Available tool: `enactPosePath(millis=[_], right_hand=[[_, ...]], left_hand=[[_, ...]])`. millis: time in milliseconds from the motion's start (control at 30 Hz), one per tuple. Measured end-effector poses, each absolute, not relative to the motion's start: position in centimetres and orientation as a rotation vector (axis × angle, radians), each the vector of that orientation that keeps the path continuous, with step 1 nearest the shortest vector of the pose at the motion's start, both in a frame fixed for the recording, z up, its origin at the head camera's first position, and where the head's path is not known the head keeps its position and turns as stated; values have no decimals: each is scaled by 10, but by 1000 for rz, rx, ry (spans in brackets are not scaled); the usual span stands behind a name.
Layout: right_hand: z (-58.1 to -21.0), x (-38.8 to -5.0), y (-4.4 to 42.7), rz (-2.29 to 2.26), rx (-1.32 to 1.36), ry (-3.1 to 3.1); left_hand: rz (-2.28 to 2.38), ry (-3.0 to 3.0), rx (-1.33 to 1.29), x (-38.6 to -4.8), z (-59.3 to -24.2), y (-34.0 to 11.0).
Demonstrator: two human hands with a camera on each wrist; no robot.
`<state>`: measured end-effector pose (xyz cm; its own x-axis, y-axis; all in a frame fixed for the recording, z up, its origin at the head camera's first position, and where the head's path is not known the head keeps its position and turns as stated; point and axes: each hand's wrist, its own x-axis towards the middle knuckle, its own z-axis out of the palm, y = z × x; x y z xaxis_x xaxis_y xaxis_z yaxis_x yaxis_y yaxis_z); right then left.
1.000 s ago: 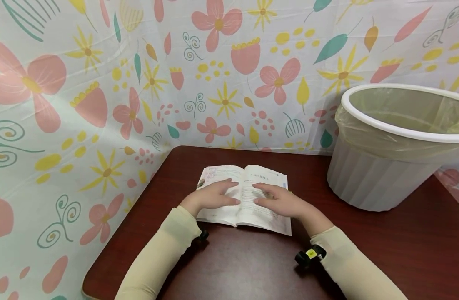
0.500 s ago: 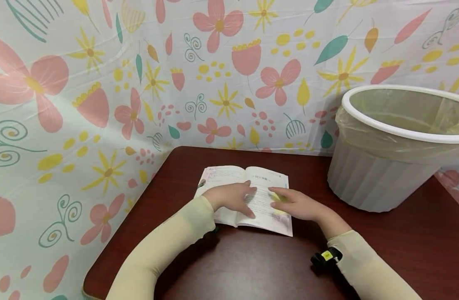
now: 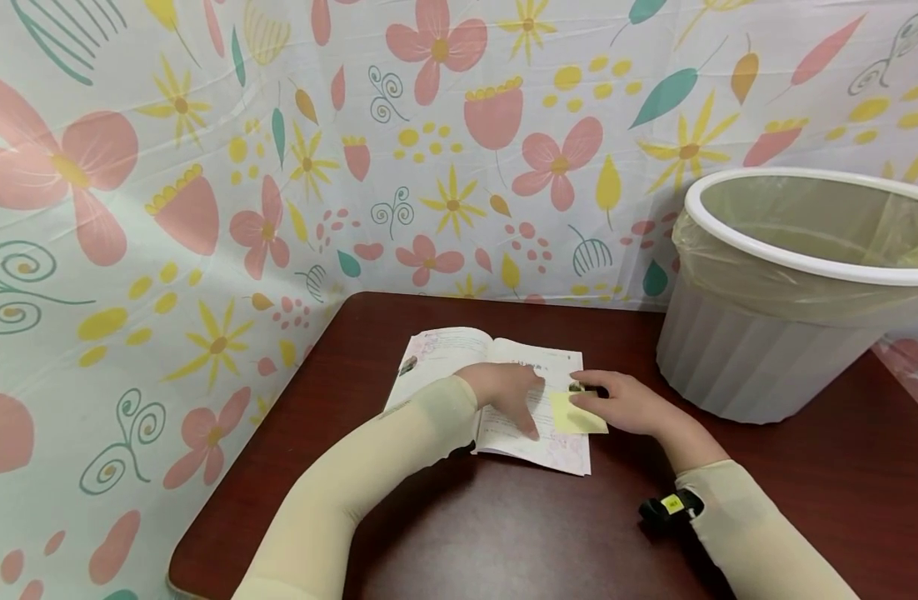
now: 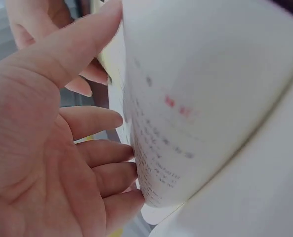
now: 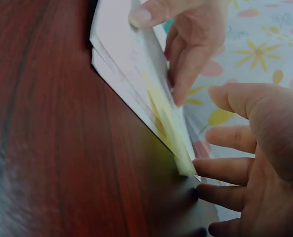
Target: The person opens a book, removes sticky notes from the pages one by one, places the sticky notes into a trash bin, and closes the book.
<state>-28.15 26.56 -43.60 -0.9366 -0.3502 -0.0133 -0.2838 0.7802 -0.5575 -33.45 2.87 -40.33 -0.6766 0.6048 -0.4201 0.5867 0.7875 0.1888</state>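
Observation:
An open book [image 3: 447,360] with printed pages lies on the table. My left hand [image 3: 510,393] reaches across its right page; in the left wrist view its fingers are spread and fairly straight, tips touching a curved page [image 4: 186,123]. A yellow sticky note [image 3: 567,419] lies at the right page and juts past its outer edge. Beside that edge is my right hand [image 3: 633,403], its thumb overlapping the note in the head view. From the right wrist, its fingers [image 5: 225,170] look extended, close to the note's edge, thumb apart. Whether they touch it is unclear.
A ribbed grey waste bin [image 3: 736,358] with a white rim and a plastic liner stands on the table at the right. Behind the dark red-brown table [image 3: 519,533] hangs a flower-patterned cloth [image 3: 459,150].
Both hands have moved right; the left went from the left page across to the right page. The yellow sticky note, hidden at first, now shows past the right edge.

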Motion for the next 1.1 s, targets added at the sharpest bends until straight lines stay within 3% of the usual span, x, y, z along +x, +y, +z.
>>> enactPosePath(millis=[700, 1100], right_hand=[[-443, -294, 272, -843, -280, 3001], [-446, -295, 269, -971, -332, 2996]], left_hand=[[-20, 2554, 864, -340, -405, 53], [-3, 2551, 873, -342, -408, 52]])
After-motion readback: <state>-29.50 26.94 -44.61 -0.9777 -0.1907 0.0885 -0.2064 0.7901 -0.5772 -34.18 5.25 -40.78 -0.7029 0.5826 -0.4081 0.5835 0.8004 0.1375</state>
